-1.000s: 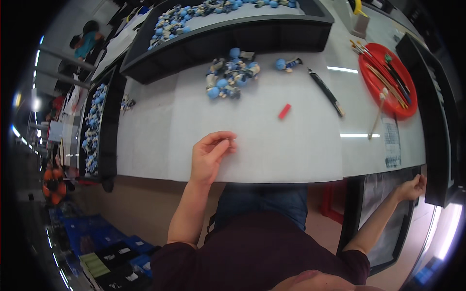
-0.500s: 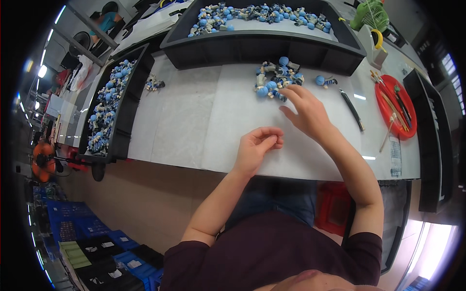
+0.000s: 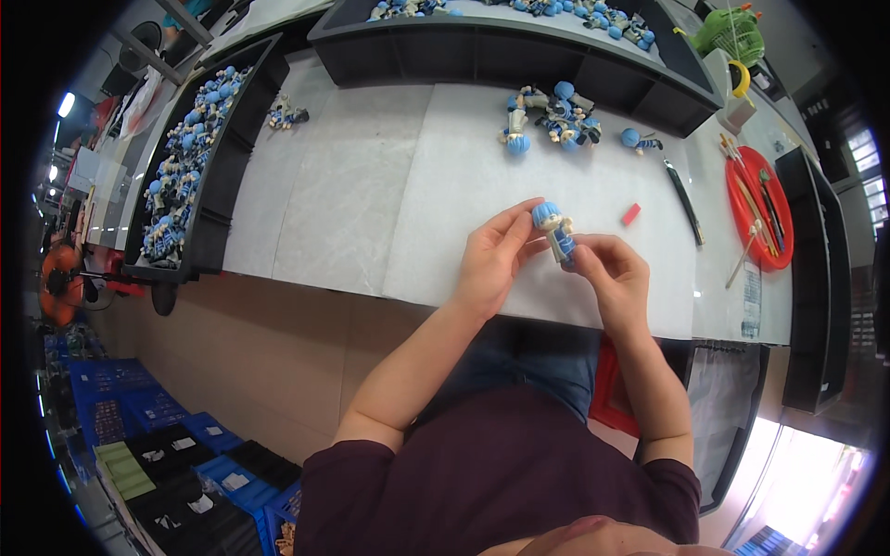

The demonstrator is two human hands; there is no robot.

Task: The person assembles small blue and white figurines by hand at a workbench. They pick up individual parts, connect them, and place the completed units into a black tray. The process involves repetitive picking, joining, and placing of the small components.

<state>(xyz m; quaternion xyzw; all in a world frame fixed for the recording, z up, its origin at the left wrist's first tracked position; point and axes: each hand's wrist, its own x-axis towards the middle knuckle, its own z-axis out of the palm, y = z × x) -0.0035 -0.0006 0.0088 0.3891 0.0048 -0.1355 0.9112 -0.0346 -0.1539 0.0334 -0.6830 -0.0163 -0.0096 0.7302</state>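
Observation:
Between my two hands is a small figurine (image 3: 554, 230) with a blue head and a blue-and-white body, tilted slightly. My left hand (image 3: 496, 255) pinches it at the head, while the fingers of my right hand (image 3: 612, 276) close on its lower end. To the right of the figurine, a small pinkish-red block (image 3: 631, 214) lies on the white tabletop. Beyond my hands sits a pile of similar figurines (image 3: 567, 119), and one lone figurine (image 3: 642, 141) lies to its right.
Black bins of figurines stand at the back (image 3: 519, 57) and left (image 3: 209, 204). On the right are a black pen-like tool (image 3: 684, 202), a red oval tray (image 3: 742, 199) with brushes, a yellow tape roll (image 3: 739, 79) and a green fan (image 3: 728, 39). More figurines (image 3: 286, 113) lie by the left bin.
My right hand has drawn back from the pile with a figurine, and my left hand has taken hold of it too. A pinkish-red block now shows on the table. The view has shifted.

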